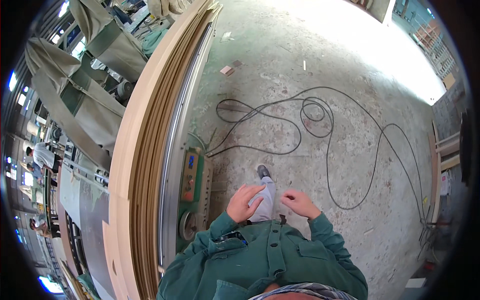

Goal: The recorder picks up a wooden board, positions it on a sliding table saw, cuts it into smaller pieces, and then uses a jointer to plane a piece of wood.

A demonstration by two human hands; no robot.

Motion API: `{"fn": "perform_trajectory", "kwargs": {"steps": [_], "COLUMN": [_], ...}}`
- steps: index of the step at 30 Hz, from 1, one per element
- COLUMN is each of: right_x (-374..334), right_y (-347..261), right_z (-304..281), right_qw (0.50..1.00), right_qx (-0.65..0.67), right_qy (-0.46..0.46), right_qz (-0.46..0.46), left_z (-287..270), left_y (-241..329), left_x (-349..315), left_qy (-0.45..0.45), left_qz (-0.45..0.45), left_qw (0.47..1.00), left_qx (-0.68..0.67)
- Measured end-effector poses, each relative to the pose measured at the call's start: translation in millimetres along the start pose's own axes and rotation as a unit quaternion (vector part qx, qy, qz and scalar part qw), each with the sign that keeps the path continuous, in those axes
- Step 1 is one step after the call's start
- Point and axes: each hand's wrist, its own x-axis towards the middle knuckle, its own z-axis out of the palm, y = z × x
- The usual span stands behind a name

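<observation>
The left hand (243, 203) has spread, empty fingers and the right hand (301, 203) curls, grip unclear, near stacked boards (151, 135), likely stiff, heavy together, best held by the edges.

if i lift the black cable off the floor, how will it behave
The black cable looks floppy: it lies in loose, uneven curves. It may tangle where its loops cross, and its long run could drag heavily.

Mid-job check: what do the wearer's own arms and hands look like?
Long, loose, creased green cloth sleeves cover both arms to the wrists. The left hand and right hand are bare, without gloves.
</observation>
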Motion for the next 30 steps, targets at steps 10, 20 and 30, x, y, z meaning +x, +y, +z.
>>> {"fn": "perform_trajectory", "kwargs": {"steps": [10,20,30], "right_x": [39,215,590], "right_y": [281,312,226], "right_z": [-153,-284,-504], "right_qw": [0.846,0.829,0.792], "right_qx": [-0.512,-0.465,-0.578], "right_qy": [0.004,-0.005,-0.109], "right_qz": [0.146,0.311,0.161], "left_z": [-23,-48,-137], "left_y": [-101,-202,-296], "left_x": [228,469,701], "left_qy": [-0.092,-0.053,0.122], "left_qz": [-0.056,-0.025,-0.091], "left_qw": [0.991,0.996,0.988], "left_qx": [-0.083,-0.064,0.028]}}
